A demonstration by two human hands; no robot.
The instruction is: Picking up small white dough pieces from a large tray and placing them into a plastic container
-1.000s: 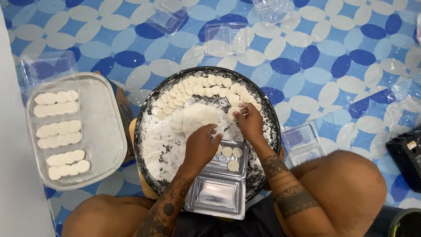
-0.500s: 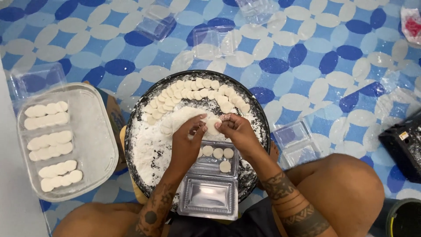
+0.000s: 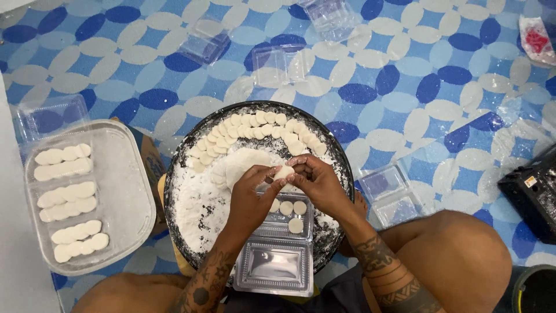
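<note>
Pinching a small white dough disc [image 3: 284, 172] between the fingertips of both hands, the person holds it over the middle of a round dark pan [image 3: 184, 145] dusted thick with white flour. The left hand [image 3: 250, 200] and right hand [image 3: 317, 182] meet at the disc, fingers closed on its edges from either side, thumbs touching it. The disc looks soft, matte and powdery.

Along the far rim of the pan a curved row of dough discs [image 3: 260, 124] lies overlapping like scales, and a larger flat sheet of dough [image 3: 246, 159] rests just beyond the left hand. Directly beneath the hands an open clear plastic clamshell box [image 3: 272, 266] sits on the near edge of the pan; its far half holds three discs [image 3: 291, 211], partly hidden by the wrists.

To the left, on the patterned blue-and-white floor [image 3: 405, 69], a clear rectangular tray [image 3: 124, 191] carries four rows of finished discs [image 3: 66, 203]. Several empty clear boxes [image 3: 278, 64] lie scattered across the floor further out, and another one [image 3: 388, 188] lies just right of the pan. A black box [image 3: 533, 197] stands at the right edge, well apart from the hands.
</note>
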